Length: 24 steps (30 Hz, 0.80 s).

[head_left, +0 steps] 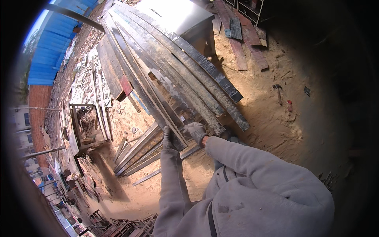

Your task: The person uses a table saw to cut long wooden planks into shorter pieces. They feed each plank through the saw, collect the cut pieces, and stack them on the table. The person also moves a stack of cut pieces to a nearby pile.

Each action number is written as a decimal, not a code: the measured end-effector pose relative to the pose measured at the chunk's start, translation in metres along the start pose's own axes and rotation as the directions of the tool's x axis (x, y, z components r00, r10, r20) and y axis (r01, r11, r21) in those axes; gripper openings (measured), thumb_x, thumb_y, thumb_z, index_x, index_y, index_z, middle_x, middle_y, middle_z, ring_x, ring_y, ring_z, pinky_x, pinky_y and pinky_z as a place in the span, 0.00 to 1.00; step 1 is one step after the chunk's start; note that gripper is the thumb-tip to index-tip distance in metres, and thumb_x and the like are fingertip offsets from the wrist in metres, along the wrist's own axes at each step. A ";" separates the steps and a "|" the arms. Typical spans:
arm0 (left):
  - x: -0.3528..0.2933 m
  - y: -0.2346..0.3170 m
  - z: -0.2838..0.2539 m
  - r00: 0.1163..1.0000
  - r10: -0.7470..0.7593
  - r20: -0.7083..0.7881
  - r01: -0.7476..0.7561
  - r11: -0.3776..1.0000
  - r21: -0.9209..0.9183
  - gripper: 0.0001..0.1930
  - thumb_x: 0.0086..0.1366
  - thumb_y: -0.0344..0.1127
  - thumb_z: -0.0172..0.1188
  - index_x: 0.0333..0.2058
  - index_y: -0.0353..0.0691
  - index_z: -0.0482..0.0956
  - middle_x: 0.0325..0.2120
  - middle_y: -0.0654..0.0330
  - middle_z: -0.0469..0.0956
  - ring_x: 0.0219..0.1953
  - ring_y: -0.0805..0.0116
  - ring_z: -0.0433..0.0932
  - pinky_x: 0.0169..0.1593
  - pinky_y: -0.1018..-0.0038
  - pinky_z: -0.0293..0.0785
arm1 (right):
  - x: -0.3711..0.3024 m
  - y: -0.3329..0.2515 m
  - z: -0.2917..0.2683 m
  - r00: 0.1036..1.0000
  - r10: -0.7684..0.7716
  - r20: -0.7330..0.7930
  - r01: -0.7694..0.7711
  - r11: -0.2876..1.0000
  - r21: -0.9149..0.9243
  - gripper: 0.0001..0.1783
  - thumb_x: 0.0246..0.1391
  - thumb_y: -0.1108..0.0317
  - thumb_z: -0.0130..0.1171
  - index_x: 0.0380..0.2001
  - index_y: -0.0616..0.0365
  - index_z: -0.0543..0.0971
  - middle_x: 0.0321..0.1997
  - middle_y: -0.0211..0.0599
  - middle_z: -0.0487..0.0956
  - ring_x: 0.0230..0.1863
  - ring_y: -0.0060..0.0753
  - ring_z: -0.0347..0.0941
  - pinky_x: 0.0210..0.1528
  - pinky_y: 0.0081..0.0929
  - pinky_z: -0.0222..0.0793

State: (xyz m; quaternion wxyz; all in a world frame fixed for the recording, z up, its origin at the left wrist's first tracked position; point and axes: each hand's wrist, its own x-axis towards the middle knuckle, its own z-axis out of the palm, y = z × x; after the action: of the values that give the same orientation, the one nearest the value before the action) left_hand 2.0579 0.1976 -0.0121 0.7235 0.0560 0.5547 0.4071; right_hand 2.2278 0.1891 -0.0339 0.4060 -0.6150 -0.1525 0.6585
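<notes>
Long weathered planks (158, 59), dusted with sawdust, stretch away from me in a loose stack. At the near end of the leftmost narrow board (178, 141), my left hand (169, 139) in a grey glove grips the board's left edge. To the right of that board, my right hand (194, 131), gloved too, is closed in a fist low over the stack. What it holds, if anything, is hidden from me. A small pale patch (182, 118) shows on the wood just beyond this fist.
Shorter beams (138, 154) lie fanned on the sandy ground at left. A hammer (278, 94) and a small red object (289, 106) lie at right. Reddish boards (244, 39) rest at far right. A metal-topped box (189, 19) stands behind the planks, near a pole (75, 15).
</notes>
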 end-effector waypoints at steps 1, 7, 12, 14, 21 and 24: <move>0.001 0.002 -0.002 0.997 0.022 0.069 -0.022 1.000 -0.003 0.34 0.69 0.63 0.62 0.61 0.41 0.79 0.53 0.50 0.83 0.51 0.46 0.84 0.56 0.50 0.83 | -0.004 -0.004 -0.002 0.997 -0.078 0.026 0.078 0.997 0.003 0.22 0.61 0.49 0.72 0.26 0.58 0.84 0.27 0.27 0.84 0.28 0.19 0.73 0.35 0.28 0.69; -0.011 0.011 -0.008 0.998 -0.009 0.062 0.012 0.999 -0.051 0.35 0.69 0.65 0.61 0.60 0.40 0.78 0.51 0.48 0.84 0.49 0.46 0.84 0.54 0.50 0.84 | -0.019 -0.019 0.023 1.000 -0.013 -0.012 0.014 0.994 0.111 0.24 0.55 0.47 0.77 0.25 0.58 0.83 0.25 0.26 0.78 0.28 0.22 0.67 0.34 0.33 0.66; -0.018 0.014 0.004 0.988 -0.012 0.155 0.018 0.999 -0.038 0.34 0.70 0.63 0.61 0.59 0.39 0.79 0.51 0.50 0.84 0.51 0.49 0.83 0.55 0.51 0.83 | -0.002 -0.014 0.034 0.984 -0.179 -0.012 0.178 0.984 -0.024 0.22 0.55 0.50 0.76 0.26 0.59 0.83 0.28 0.34 0.83 0.30 0.29 0.75 0.38 0.33 0.72; -0.016 0.015 0.006 0.974 0.007 0.225 -0.001 1.000 -0.025 0.33 0.70 0.62 0.62 0.58 0.39 0.79 0.50 0.51 0.84 0.51 0.50 0.83 0.55 0.51 0.83 | -0.003 -0.011 0.029 0.942 -0.335 0.005 0.326 0.913 -0.244 0.21 0.56 0.50 0.73 0.31 0.60 0.85 0.32 0.41 0.86 0.32 0.32 0.81 0.39 0.34 0.76; -0.010 0.000 -0.012 0.956 -0.077 0.283 0.081 0.997 -0.001 0.27 0.70 0.50 0.67 0.60 0.40 0.78 0.53 0.58 0.84 0.57 0.56 0.80 0.66 0.57 0.74 | -0.081 -0.021 -0.049 0.908 0.015 0.418 0.229 0.819 -0.526 0.21 0.63 0.48 0.62 0.29 0.55 0.82 0.30 0.46 0.84 0.36 0.45 0.83 0.41 0.42 0.76; -0.016 -0.006 -0.017 0.940 -0.059 0.337 0.050 0.998 0.033 0.29 0.68 0.54 0.67 0.61 0.43 0.78 0.54 0.58 0.82 0.59 0.56 0.78 0.67 0.56 0.71 | -0.108 -0.034 -0.106 0.906 -0.313 0.286 0.407 0.451 -0.794 0.25 0.62 0.42 0.62 0.34 0.56 0.82 0.34 0.45 0.84 0.39 0.49 0.82 0.46 0.45 0.77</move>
State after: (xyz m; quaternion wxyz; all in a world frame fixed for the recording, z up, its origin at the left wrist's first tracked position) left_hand 2.0454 0.1769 -0.0099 0.8182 0.1183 0.4284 0.3647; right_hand 2.3294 0.1004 0.0429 0.1826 -0.6532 -0.5951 0.4310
